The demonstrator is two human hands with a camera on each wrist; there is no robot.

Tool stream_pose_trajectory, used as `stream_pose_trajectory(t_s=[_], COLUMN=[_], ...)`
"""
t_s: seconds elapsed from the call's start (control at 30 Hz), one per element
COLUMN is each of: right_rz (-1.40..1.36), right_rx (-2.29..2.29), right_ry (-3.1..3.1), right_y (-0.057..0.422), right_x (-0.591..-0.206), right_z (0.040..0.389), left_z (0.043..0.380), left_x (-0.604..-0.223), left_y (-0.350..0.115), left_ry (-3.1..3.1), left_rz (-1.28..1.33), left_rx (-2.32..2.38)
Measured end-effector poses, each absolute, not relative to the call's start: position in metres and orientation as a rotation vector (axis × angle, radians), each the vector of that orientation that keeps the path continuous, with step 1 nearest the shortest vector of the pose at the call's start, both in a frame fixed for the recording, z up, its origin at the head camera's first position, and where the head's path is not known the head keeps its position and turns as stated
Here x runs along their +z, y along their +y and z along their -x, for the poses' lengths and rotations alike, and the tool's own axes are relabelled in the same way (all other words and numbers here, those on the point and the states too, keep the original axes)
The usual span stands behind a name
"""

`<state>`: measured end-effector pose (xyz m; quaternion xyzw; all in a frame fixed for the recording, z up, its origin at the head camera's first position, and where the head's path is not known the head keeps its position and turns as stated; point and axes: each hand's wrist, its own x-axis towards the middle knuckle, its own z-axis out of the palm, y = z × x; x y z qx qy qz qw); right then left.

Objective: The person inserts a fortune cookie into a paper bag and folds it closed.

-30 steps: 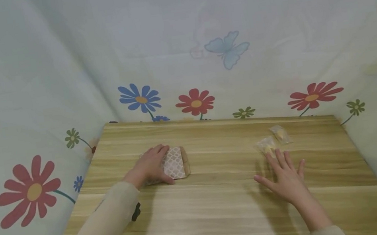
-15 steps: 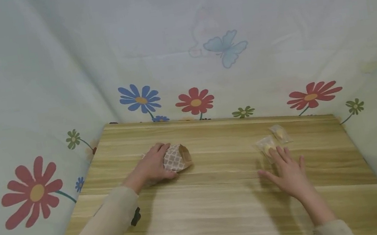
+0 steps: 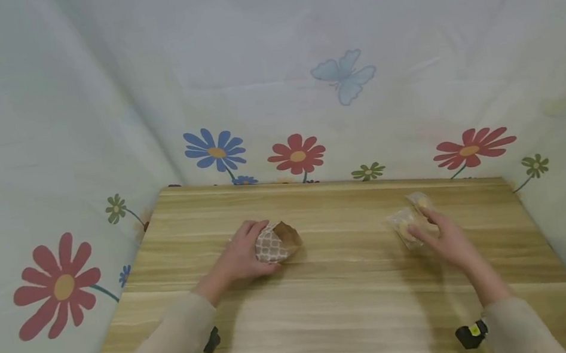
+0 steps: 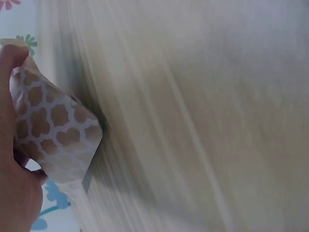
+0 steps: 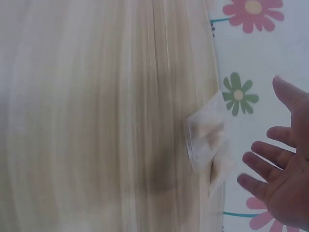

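My left hand point(image 3: 242, 256) grips a small patterned paper bag point(image 3: 271, 247) across its sides, thumb nearest me and fingers on the far side. The bag's brown mouth point(image 3: 288, 236) gapes toward the right. In the left wrist view the bag point(image 4: 53, 125) bulges between thumb and fingers. On the right lie two clear plastic packets with pale yellow contents, the nearer packet point(image 3: 402, 225) and the farther packet point(image 3: 419, 199). My right hand point(image 3: 449, 240) hovers over them. The right wrist view has its fingers point(image 5: 265, 154) spread, apart from the packets point(image 5: 205, 135).
Both packets and the bag are on a wood-grain table point(image 3: 345, 312). Behind and beside it hangs a pale cloth point(image 3: 244, 55) printed with flowers and a butterfly. A black wrist device point(image 3: 471, 335) sits at the right sleeve.
The bag, flat earlier, has been squeezed until its mouth gapes, and has shifted slightly right with my left hand. My right hand has moved right, its thumb and fingers drawn closer together above the packets.
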<state>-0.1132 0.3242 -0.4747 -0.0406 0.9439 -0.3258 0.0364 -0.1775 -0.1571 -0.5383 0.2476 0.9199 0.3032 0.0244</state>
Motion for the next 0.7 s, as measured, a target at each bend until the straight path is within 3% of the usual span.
stream_pose_trajectory(t_s=[0.4,0.7], right_rz=[0.071,0.005], right_rx=[-1.016,-0.885], right_ry=[2.829,2.834], right_y=[0.337,0.340], right_x=[-0.494,-0.497], right_z=[0.153,0.160], left_z=[0.171,0.177], left_x=[-0.538,-0.540], left_y=[-0.135,-0.116], left_ry=[2.771,2.731], left_rz=[-0.804,-0.883], left_rx=[0.977,0.982])
